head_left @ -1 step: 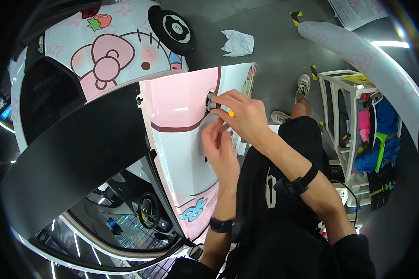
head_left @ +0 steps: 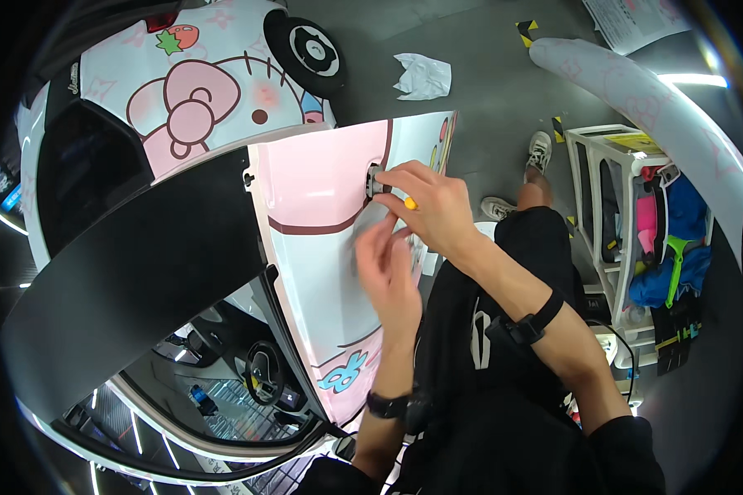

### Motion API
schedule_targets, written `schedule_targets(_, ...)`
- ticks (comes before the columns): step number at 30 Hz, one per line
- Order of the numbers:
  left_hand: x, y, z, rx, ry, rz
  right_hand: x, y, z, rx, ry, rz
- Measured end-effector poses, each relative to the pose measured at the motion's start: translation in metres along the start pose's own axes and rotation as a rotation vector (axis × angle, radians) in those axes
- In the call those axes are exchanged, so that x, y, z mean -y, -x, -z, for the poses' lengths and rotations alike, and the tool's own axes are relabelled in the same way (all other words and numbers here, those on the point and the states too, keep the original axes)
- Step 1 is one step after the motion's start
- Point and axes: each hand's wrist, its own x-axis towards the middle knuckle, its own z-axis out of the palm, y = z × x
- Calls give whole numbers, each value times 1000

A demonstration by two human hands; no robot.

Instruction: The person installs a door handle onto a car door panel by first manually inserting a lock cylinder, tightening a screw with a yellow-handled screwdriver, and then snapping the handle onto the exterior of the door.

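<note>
A car door (head_left: 318, 186) wrapped in pink and white cartoon film stands open before me. At a grey and black fitting (head_left: 373, 181) set in the door's outer skin, where a handle sits, my right hand (head_left: 437, 206) is closed, thumb and fingertips pinched against the fitting. A small tool with a yellow end (head_left: 410, 203) pokes out of that hand; its remainder is hidden. Just below, my left hand (head_left: 388, 268) is held close to the door skin with fingers curled and blurred. Its fingertips come near the right thumb, and whether they hold anything is unclear.
The car's rear side (head_left: 198, 107) and wheel (head_left: 309, 51) lie beyond the door. Crumpled white paper (head_left: 422, 77) rests on the floor. To my right stands a white shelf cart (head_left: 590, 190) with cloths and tools, beneath a curved wrapped panel (head_left: 636, 95).
My left hand has shifted slightly left and its fingers have moved, blurring more. The right hand stays at the door fitting.
</note>
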Motion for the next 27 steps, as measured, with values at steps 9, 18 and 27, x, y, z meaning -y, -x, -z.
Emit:
schedule_targets(9,-46,0,120,-225,-353,-426,-4,4,8,76,-41,-59)
schedule_targets(18,-7,45,106,231,-377,8,-21,70,119,258,259,-194)
schedule_targets(27,-34,94,-27,925,-117,62,58,132,157,73,-236,-445)
